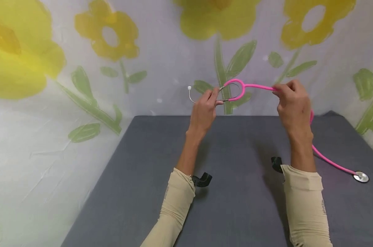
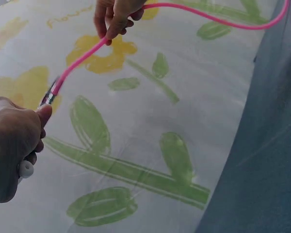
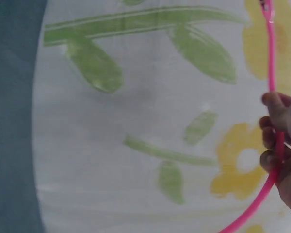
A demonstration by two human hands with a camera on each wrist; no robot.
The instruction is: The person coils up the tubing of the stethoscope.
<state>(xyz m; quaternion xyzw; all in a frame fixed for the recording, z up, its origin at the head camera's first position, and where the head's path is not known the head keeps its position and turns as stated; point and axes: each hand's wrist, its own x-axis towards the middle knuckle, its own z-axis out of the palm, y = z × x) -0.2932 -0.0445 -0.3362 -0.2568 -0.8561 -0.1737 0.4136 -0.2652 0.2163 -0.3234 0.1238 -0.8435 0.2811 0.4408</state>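
Observation:
A pink stethoscope (image 1: 260,87) is stretched between both hands above the far part of the table. My left hand (image 1: 202,111) grips its metal ear tubes near the white ear tip (image 1: 189,88); in the left wrist view an ear tip (image 2: 25,169) pokes out below the fingers. The pink fork lies just right of that hand. Farther along, my right hand (image 1: 294,106) pinches the tube, which in the right wrist view runs through the curled fingers (image 3: 276,109). From there the tube drops behind the right wrist to the round metal chest piece (image 1: 361,177), low over the table's right side.
The grey table (image 1: 236,206) reaches to a white wall cloth (image 1: 161,68) painted with yellow flowers and green stems. Black curved wrist mounts (image 1: 202,179) stick out beside both forearms, over the table. Beige sleeves cover the arms.

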